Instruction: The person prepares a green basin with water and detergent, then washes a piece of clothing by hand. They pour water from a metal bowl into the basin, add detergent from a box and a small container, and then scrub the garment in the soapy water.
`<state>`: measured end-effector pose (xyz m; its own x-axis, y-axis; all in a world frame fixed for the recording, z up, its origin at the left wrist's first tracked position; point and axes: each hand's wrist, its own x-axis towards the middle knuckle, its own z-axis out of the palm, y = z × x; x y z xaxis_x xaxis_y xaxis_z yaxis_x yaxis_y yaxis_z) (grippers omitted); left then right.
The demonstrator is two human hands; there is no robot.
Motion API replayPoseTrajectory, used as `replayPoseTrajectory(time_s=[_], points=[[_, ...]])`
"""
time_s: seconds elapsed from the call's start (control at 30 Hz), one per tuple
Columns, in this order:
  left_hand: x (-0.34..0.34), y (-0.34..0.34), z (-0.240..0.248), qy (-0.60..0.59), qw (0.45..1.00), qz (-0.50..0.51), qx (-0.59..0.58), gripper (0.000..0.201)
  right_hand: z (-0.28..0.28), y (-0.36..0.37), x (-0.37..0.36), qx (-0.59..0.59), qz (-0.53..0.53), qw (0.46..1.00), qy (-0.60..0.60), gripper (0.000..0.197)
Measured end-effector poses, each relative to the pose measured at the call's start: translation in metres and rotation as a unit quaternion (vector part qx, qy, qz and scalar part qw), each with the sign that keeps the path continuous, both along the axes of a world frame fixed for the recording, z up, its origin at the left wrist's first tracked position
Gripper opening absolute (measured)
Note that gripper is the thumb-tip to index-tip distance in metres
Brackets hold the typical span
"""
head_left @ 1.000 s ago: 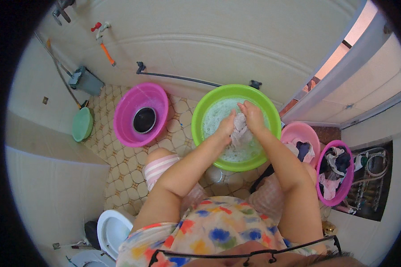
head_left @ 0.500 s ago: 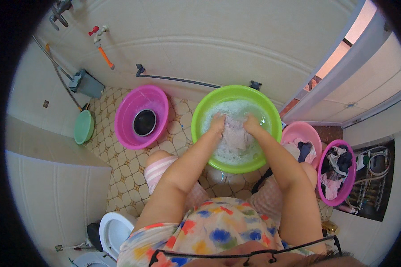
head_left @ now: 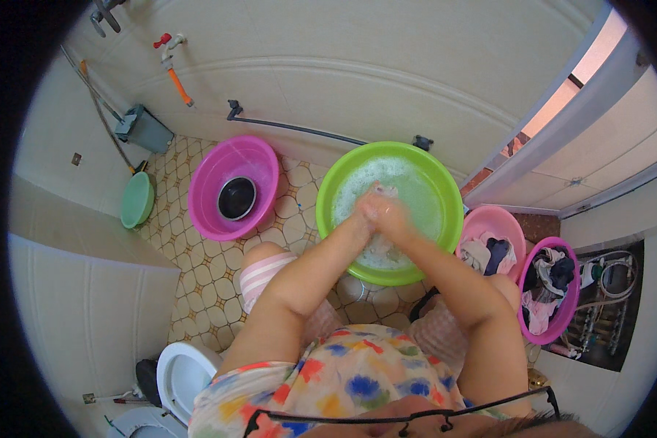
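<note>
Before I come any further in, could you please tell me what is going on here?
A person is leaning over a lime-green basin of sudsy water. The left hand and right hand are together over the water, closed around a bunched, pale cloth that is mostly hidden. Garments lie in the pink basin and the right magenta basin, while a dark round bowl sits in the left magenta basin.

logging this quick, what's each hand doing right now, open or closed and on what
Left hand: closed, holding the pale cloth over the green basin.
Right hand: closed on the same cloth, blurred.
</note>
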<state>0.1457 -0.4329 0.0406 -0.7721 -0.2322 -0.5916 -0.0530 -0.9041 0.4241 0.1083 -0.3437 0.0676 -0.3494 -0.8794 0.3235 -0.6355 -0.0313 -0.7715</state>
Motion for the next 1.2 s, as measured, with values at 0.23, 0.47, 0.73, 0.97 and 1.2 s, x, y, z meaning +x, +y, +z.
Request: replayPoseTrajectory(time_s=[0.23,0.47,0.73,0.97,1.2], points=[[0.008,0.020,0.002,0.129,0.991,-0.007,0.046,0.038,-0.010,-0.012,-0.069,0.226,-0.168,0.959,0.022,0.033],[0.024,-0.014,0.028,-0.034,0.991,0.047,-0.119,0.035,-0.047,0.011,-0.069,0.501,0.183,0.825,-0.188,0.032],[0.015,-0.029,-0.025,-0.103,0.952,0.003,-0.288,0.028,-0.034,0.004,-0.099,0.301,-0.101,0.932,-0.177,0.045],[0.017,-0.027,-0.071,-0.108,0.954,0.043,-0.275,0.029,-0.079,0.000,-0.081,0.400,0.037,0.914,0.051,0.039],[0.012,-0.015,-0.046,-0.137,0.988,-0.012,-0.070,0.051,-0.031,-0.007,-0.020,0.162,-0.140,0.960,-0.182,0.024]])
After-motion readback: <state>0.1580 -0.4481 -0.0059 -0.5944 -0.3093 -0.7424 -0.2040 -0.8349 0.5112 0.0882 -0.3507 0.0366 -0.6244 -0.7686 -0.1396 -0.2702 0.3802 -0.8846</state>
